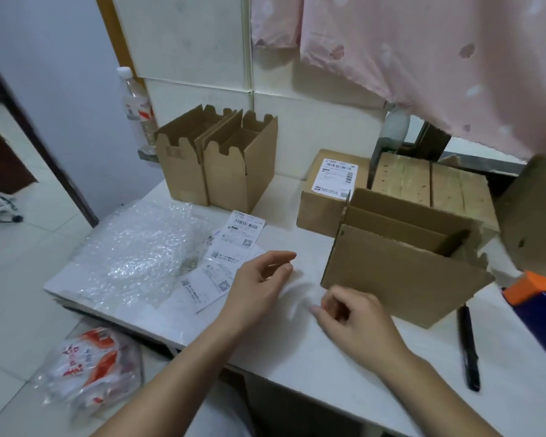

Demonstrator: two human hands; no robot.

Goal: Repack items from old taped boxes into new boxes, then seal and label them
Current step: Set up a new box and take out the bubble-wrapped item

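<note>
Both hands hover over the white table (297, 357), the left hand (259, 279) and right hand (353, 320) each pinched on a blurred white sheet, probably a label, beside the open new box (401, 272) awaiting labelling, spare labels (230, 247) lying left.

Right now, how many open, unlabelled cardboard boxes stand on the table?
3. Two upright open boxes stand side by side at the back left. One open box sits right of the hands. Others may be hidden at the right edge.
</note>
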